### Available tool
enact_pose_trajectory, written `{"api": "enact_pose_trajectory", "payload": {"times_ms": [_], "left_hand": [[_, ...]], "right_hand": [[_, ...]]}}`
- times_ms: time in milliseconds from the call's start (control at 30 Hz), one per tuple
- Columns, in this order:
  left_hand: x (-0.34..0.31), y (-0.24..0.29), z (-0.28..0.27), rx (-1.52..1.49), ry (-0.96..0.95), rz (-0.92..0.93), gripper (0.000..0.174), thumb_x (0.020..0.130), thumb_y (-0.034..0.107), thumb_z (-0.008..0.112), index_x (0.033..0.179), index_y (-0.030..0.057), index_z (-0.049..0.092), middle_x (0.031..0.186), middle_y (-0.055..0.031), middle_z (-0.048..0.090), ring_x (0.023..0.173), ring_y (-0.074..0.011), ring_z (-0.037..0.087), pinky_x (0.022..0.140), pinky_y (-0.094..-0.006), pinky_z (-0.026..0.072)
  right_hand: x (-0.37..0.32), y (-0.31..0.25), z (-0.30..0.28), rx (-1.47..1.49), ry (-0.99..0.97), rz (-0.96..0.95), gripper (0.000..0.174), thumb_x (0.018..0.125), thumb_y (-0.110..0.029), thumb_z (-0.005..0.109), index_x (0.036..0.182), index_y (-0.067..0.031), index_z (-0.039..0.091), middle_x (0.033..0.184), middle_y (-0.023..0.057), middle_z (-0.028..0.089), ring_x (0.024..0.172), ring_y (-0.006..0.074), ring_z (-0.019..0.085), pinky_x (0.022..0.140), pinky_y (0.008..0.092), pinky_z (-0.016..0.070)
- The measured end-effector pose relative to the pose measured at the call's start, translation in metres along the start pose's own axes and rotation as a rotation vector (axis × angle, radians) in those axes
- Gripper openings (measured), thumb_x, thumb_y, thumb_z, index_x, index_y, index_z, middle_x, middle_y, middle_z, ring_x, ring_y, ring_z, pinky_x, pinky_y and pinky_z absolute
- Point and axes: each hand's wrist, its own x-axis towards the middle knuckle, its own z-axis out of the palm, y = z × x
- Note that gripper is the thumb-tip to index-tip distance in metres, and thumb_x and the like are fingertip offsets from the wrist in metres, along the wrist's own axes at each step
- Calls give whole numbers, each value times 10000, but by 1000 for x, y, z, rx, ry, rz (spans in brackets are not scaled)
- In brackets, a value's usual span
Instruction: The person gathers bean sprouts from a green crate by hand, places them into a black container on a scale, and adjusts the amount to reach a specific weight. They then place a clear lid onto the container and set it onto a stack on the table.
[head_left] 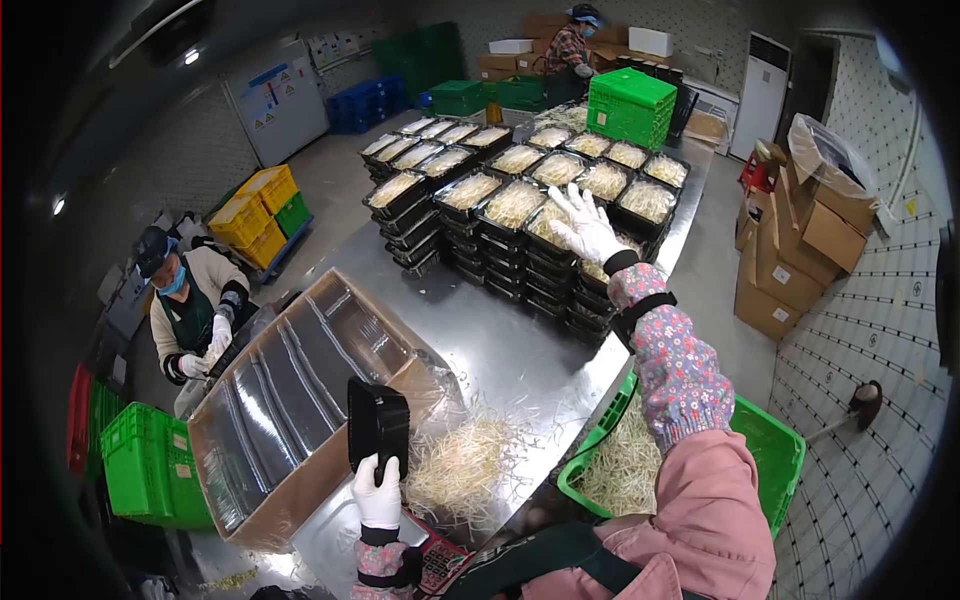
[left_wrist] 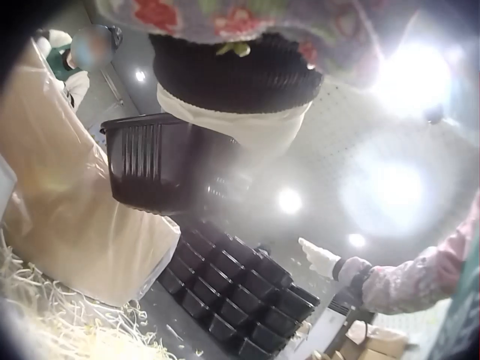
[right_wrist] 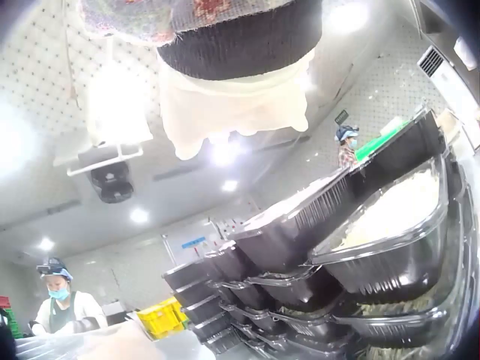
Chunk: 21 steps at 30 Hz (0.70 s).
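My gloved left hand (head_left: 377,492) grips a black plastic tray (head_left: 378,425) by its lower end, tilted up above the near part of the steel table. In the left wrist view the same tray (left_wrist: 154,161) juts out past the white glove (left_wrist: 244,135). Further forward, my gloved right hand (head_left: 588,228) reaches over stacked black trays of bean sprouts (head_left: 514,204), fingers spread and holding nothing. The right wrist view has this hand (right_wrist: 232,105) above the filled trays (right_wrist: 390,240). A loose heap of bean sprouts (head_left: 460,470) lies beside the left hand.
A cardboard box of nested black trays (head_left: 290,400) stands left of the sprout heap. A green crate of sprouts (head_left: 780,460) is below the table's right edge. A red-keyed scale (head_left: 440,562) sits near my body. Another person (head_left: 195,300) works across the box.
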Motion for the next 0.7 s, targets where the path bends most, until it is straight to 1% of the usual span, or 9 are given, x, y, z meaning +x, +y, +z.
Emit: {"api": "enact_pose_trajectory", "payload": {"times_ms": [67,100,133,200,333,433,500,533,700], "left_hand": [[2,-10,7,150,-72,226,198,833,84,689,993,-17,632,869,-109,662,786,-224,638,738,-328,502],[5,-6,11,153,-191,238,200,832,82,663,1008,-11,634,899,-137,658,830,-287,636,746,-359,503],[7,-1,15,157,-315,249,208,832,80,637,1023,-4,636,930,-165,655,873,-350,633,755,-389,504],[9,-5,32,219,-509,393,231,828,110,622,1042,26,646,945,-151,663,884,-337,638,769,-414,509],[8,-54,90,337,-695,585,210,785,117,620,989,109,669,893,-132,675,762,-322,659,703,-443,521],[14,-104,123,499,-798,601,275,740,158,661,1014,138,671,929,-104,685,827,-307,662,770,-456,512],[8,-95,122,675,-758,682,697,688,220,754,1331,140,496,1313,-116,539,1304,-309,417,1060,-549,310],[10,-84,122,609,-753,693,807,684,255,775,1400,136,423,1397,-127,465,1367,-330,332,1083,-570,270],[-5,-17,114,-2,-784,555,535,785,63,701,1294,36,539,1255,-169,572,1169,-310,541,1021,-379,409]], "right_hand": [[-23,6,-12,108,159,-4,632,935,-540,459,1493,-297,287,1545,197,236,1423,454,157,1134,547,158],[-34,17,-17,213,275,-87,599,945,-471,497,1476,-239,342,1511,212,304,1400,456,224,1145,463,197],[-55,11,-33,286,351,-39,552,955,-401,527,1441,-166,408,1465,192,398,1375,373,335,1127,386,260],[-96,-5,-70,634,433,117,503,964,-371,538,1399,-127,468,1419,129,475,1324,245,423,1101,363,302],[-192,-26,-143,818,581,433,436,965,-349,560,1351,-148,530,1294,-2,554,1186,100,493,908,277,442],[-284,-28,-182,774,625,530,471,957,-350,572,1380,-156,496,1346,28,519,1201,126,492,911,300,444],[-354,-34,-212,654,650,618,485,958,-323,577,1396,-145,472,1360,71,510,1206,144,498,923,313,445],[-391,-38,-226,609,694,650,483,955,-304,583,1394,-134,473,1353,71,516,1199,144,507,908,306,454],[-579,-39,-286,273,910,1008,482,949,-300,590,1385,-128,480,1335,62,535,1182,165,529,900,312,467]]}}
